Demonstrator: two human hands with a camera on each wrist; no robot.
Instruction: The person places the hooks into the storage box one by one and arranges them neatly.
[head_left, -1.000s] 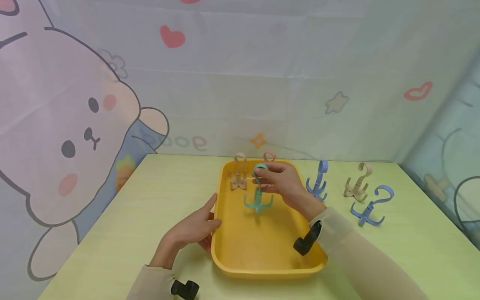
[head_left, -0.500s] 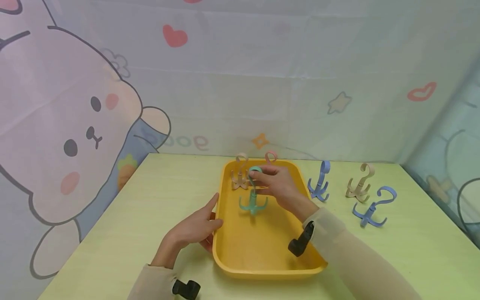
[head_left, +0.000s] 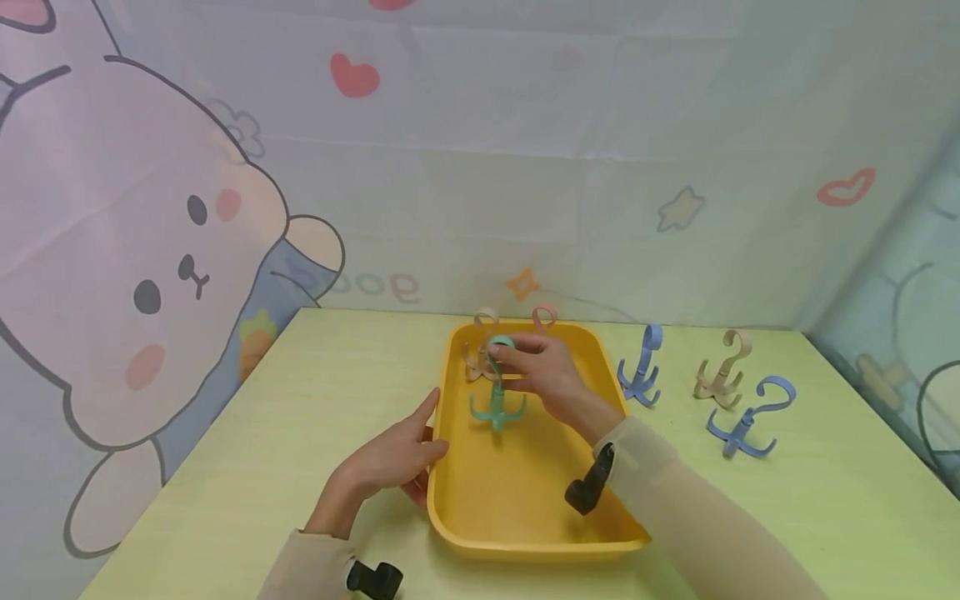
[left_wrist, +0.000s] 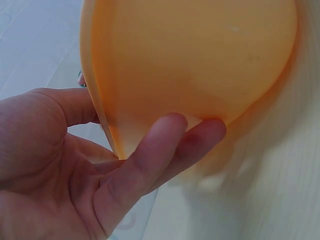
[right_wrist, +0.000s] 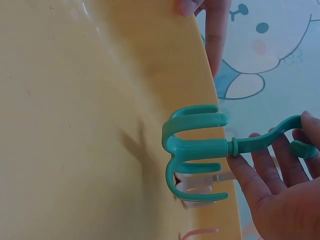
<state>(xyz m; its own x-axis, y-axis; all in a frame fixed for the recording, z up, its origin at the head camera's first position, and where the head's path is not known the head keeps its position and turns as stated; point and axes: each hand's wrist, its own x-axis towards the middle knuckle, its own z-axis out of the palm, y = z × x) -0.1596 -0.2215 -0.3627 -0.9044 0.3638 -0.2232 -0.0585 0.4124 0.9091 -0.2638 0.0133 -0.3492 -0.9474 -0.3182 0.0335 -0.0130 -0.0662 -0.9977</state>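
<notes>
Over the yellow tray [head_left: 525, 508], toward its far left part, the right hand [head_left: 543, 371] holds a green hook [head_left: 497, 400] by its curled top, fingers [right_wrist: 260, 172] pinched round the upper stem and loop. The hook hangs upright with its 4 prongs pointing down and out, just above the tray floor; from the head view I cannot tell whether the prongs touch the floor, and the right wrist view shows them close to it with a shadow beside them.

The left hand [head_left: 393, 458] rests at the tray's left rim, near the front half. Its thumb lies along the outer wall and its fingers [left_wrist: 165, 150] reach under the rim (the left wrist view shows 2 fingertips pressed against the underside of the tray's curved wall), so it grips the edge loosely, fingers only slightly bent.

Behind the green hook, at the tray's far end, stand a beige hook [head_left: 478, 354] and a pink hook [head_left: 543, 317], the pink one mostly hidden by the right hand. On the pale green table [head_left: 247, 450], right of the tray, stand a blue hook [head_left: 640, 371], a second beige hook [head_left: 722, 371] and another blue hook [head_left: 746, 417], well apart from both hands.
</notes>
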